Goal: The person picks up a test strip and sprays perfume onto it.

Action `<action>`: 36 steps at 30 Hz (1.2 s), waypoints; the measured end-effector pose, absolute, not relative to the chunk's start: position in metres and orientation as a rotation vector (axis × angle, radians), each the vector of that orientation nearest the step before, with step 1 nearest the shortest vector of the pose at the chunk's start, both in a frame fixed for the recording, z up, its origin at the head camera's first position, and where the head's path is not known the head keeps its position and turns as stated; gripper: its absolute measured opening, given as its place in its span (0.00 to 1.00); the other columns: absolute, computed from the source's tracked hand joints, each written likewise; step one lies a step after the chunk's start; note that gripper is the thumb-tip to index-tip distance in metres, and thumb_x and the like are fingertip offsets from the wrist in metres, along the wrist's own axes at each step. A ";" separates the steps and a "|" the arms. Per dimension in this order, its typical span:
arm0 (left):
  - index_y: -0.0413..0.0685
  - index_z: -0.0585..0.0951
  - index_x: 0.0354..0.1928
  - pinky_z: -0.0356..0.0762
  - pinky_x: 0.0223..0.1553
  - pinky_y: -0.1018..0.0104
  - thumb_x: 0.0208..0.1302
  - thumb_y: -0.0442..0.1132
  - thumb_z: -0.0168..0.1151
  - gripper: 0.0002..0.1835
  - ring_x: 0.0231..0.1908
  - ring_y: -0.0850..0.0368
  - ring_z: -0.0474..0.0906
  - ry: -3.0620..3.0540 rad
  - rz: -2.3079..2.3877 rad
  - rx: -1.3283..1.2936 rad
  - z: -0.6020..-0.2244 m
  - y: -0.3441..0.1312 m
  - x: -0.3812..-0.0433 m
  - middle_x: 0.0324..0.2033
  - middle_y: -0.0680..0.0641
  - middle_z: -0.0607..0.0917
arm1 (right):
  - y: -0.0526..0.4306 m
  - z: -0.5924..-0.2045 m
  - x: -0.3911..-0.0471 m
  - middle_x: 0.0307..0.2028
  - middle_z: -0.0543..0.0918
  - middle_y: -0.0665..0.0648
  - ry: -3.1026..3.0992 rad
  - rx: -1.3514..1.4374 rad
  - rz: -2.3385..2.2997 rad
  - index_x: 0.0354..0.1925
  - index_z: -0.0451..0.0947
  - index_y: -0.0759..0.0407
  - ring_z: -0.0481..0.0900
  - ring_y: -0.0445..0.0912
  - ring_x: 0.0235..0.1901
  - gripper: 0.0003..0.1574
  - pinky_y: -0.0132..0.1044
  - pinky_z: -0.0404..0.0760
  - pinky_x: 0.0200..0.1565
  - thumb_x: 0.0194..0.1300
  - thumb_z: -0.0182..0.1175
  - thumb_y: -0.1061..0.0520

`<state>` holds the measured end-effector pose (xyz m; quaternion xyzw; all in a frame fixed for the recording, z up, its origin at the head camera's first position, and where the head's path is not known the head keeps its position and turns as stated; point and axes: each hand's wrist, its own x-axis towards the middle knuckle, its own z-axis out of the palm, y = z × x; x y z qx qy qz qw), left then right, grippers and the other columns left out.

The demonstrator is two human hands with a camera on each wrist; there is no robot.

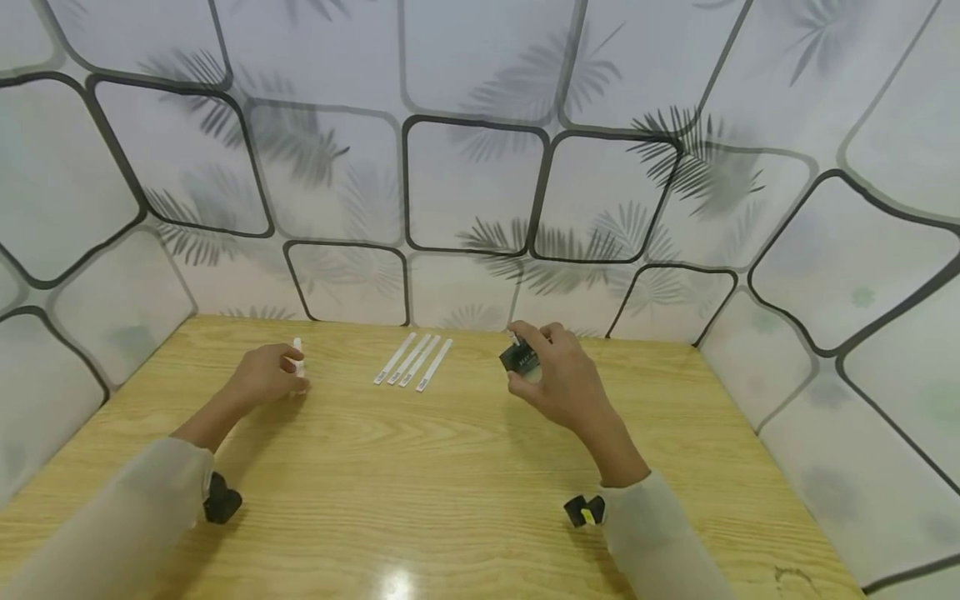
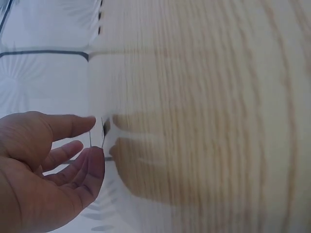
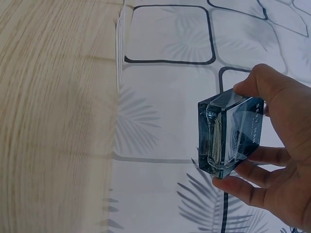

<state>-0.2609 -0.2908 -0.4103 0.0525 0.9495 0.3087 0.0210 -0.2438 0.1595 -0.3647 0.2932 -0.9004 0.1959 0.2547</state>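
Note:
My left hand (image 1: pixel 268 377) is low over the left part of the table, holding a narrow white paper strip (image 1: pixel 298 343) between thumb and fingertips. In the left wrist view the thumb is on one side of the strip (image 2: pixel 97 133) and the fingers on the other. My right hand (image 1: pixel 564 379) grips a dark blue-green glass perfume bottle (image 3: pixel 228 133) by its edges, raised over the table and tilted. White lettering shows on the bottle's face. Between the hands, several white paper strips (image 1: pixel 412 362) lie side by side, dark print at their near ends.
The wooden table (image 1: pixel 420 475) reaches back to a wall (image 1: pixel 480 183) covered in a printed sheet with dark outlines and leaves. Similar covering closes in the left and right sides. A black wrist camera (image 1: pixel 221 498) hangs at the left cuff, another (image 1: pixel 585 511) at the right.

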 end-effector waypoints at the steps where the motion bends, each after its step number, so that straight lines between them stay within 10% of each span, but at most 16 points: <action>1: 0.24 0.72 0.63 0.81 0.45 0.43 0.64 0.40 0.70 0.33 0.47 0.31 0.80 2.936 0.959 0.153 -0.411 -0.292 -0.261 0.50 0.25 0.81 | 0.160 -0.365 -0.244 0.43 0.77 0.62 -2.445 0.796 0.533 0.68 0.74 0.49 0.73 0.52 0.33 0.39 0.42 0.72 0.24 0.59 0.73 0.53; 20: 0.26 0.61 0.72 0.75 0.56 0.36 0.62 0.37 0.72 0.43 0.60 0.23 0.69 2.819 0.980 0.011 -0.406 -0.293 -0.269 0.64 0.21 0.69 | 0.159 -0.364 -0.244 0.42 0.77 0.61 -2.428 0.845 0.538 0.68 0.73 0.49 0.72 0.50 0.33 0.39 0.41 0.72 0.26 0.60 0.73 0.52; 36: 0.25 0.63 0.71 0.80 0.46 0.50 0.56 0.28 0.68 0.41 0.57 0.25 0.71 2.804 1.025 -0.017 -0.408 -0.287 -0.272 0.61 0.21 0.72 | 0.159 -0.364 -0.243 0.43 0.77 0.62 -2.433 0.846 0.541 0.69 0.73 0.50 0.72 0.50 0.32 0.40 0.41 0.72 0.26 0.60 0.73 0.53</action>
